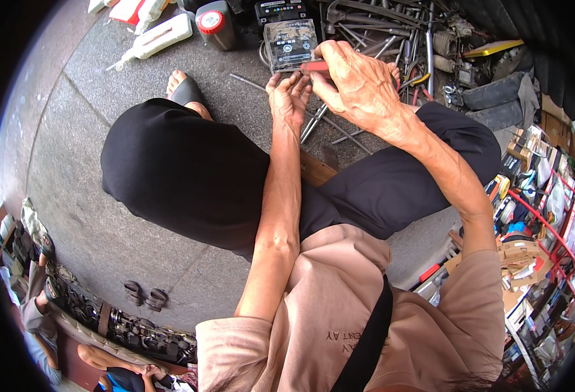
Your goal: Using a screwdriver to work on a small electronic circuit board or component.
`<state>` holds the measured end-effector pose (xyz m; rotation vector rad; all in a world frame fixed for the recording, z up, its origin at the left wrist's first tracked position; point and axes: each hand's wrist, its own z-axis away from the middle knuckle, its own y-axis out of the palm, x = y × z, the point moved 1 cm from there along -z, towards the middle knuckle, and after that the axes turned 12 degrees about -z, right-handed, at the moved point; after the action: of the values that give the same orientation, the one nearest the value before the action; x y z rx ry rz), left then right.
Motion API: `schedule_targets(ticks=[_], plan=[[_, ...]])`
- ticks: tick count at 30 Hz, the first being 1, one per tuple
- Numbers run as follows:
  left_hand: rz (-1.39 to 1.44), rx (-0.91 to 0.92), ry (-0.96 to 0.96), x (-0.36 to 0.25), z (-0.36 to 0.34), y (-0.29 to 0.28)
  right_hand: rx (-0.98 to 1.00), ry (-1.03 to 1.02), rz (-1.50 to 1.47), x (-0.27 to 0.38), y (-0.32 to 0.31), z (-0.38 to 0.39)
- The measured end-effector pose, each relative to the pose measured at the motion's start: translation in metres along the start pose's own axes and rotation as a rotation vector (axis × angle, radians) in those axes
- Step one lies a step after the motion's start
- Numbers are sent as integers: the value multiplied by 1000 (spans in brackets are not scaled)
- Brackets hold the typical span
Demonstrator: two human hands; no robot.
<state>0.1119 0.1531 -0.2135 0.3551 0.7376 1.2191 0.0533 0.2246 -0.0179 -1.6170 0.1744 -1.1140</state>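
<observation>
1. Head view, looking down: the person sits low on a grey stone floor (104, 215) with knees in black trousers (189, 176) spread apart, and both hands meet out in front, above a litter of metal rods (330, 127).
2. Right hand (359, 85) is curled over a small red tool (315, 66), thumb and forefinger pinched on its handle; the grip is closed tight around it. Only a short red piece shows, so I cannot tell what kind of tip it has.
3. Left hand (289, 98) is palm-up just beneath, fingers half bent and touching the tool's underside. Whether it pinches anything small between the fingertips is hidden.
4. Just beyond the fingertips stands a clear plastic box (290, 44), squarish, with a dark label on its face. It looks like a rigid, hard-shelled block, probably heavy for its bulk and smooth on the sides, so it would best be taken by its two opposite walls, low down.
5. The tool looks light and stiff; a fingertip pinch near its middle suits it.
6. Both forearms stretch forward, the left nearly straight, the right bent at the elbow and coming in from the side with the wrist cocked down.
7. Behind the box stand a grey bottle (217, 25) with a red cap and a white tube (160, 36).
</observation>
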Motion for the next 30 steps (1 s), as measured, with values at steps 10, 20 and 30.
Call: schedule_targets(ticks=[10, 20, 30], plan=[[12, 9, -1, -2, 1, -1, -9, 28, 41, 5, -1, -3], [20, -9, -1, -3, 2, 1, 2, -42, 12, 4, -1, -2], [-7, -34, 15, -1, -1, -2, 71, 14, 39, 4, -2, -2]])
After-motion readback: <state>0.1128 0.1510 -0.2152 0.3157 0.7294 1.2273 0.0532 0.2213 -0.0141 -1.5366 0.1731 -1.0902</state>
